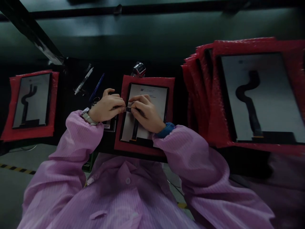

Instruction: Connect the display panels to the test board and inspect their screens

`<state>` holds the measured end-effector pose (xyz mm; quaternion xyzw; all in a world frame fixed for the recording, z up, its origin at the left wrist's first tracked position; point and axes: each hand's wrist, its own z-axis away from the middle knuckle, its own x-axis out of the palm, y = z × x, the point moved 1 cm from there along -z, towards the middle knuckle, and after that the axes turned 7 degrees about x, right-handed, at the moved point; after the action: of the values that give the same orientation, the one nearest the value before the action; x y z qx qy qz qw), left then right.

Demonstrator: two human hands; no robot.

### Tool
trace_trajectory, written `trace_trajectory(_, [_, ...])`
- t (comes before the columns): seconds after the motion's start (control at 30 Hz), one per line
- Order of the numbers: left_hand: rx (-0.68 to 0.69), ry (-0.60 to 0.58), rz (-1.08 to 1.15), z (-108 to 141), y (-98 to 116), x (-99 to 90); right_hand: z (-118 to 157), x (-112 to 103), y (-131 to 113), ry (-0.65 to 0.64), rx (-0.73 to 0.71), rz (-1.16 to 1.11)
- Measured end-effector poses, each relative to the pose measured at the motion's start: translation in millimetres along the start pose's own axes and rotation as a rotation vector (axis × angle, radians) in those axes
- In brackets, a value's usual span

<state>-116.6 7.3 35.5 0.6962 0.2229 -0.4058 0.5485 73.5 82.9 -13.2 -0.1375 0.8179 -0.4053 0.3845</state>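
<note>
In front of me a display panel (157, 103), back side up, lies on a red foam sheet (171, 92). A dark flex cable (135, 128) runs up from its lower edge. The fingertips of my left hand (108, 107) are closed in a pinch at the left side of the cable's small connector end (128, 109). From the other side, the thumb and forefinger of my right hand (147, 114) pinch the same end. That hand rests over the panel and hides part of the cable. Fine detail between the fingertips is too small to make out.
To the right stands a tall pile of panels (269, 95) between red sheets; a lower pile (33, 100) is at the left. A white pen (84, 81), a blue pen (97, 86) and a shiny metal tally counter (139, 69) lie beyond my hands. A labelled dark item (110, 125) is partly under my left wrist.
</note>
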Motion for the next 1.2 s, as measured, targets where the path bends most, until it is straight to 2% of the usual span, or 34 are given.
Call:
trace_trajectory(0.47, [-0.010, -0.004, 0.000, -0.4, 1.3, -0.9, 0.3, -1.4, -1.9, -0.026, 0.003, 0.002])
trace_trajectory(0.87, [-0.003, 0.006, -0.012, -1.1, 2.8, -0.5, 0.5, 1.6, 1.5, 0.013, 0.000, -0.008])
trace_trajectory(1.2, [0.015, 0.001, -0.046, -0.9, -0.1, 1.9, -0.2, -1.6, 1.1, -0.071, 0.011, -0.019])
